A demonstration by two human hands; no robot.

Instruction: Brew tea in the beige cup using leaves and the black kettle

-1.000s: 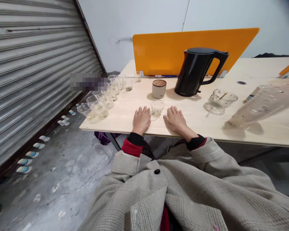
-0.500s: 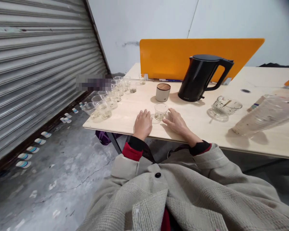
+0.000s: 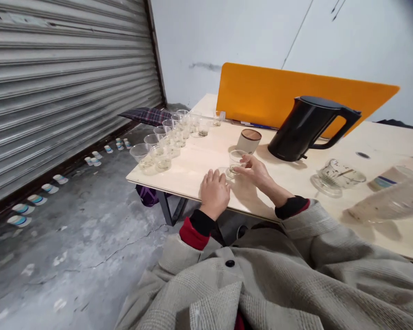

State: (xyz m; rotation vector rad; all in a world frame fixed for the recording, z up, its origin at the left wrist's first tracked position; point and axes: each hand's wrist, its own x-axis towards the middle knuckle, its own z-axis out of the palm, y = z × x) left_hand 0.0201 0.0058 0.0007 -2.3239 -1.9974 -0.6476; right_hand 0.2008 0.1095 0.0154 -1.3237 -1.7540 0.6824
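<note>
My right hand [image 3: 256, 172] has its thumb and fingers around the right side of a clear plastic cup [image 3: 234, 158]. A little liquid with greenish bits lies in the bottom of that cup. My left hand [image 3: 215, 193] rests palm down near the table's front edge, just left of the cup, fingers stretched out and holding nothing. Right behind the cup stands a small grey canister [image 3: 248, 142] with a wooden lid. Further left, several similar clear cups [image 3: 160, 158] stand in rows, with a little in their bottoms.
A black electric kettle [image 3: 299, 130] stands before an orange divider [image 3: 261, 91]. To the right are a glass bowl [image 3: 346, 176] and a long clear plastic-wrapped bundle [image 3: 388, 201]. Several paper cups [image 3: 37, 200] line the floor by the roller shutter [image 3: 72, 68].
My right hand has closed on the clear cup, which it was only beside before. My left hand stays flat on the table. The view has shifted, and things appear further right and lower.
</note>
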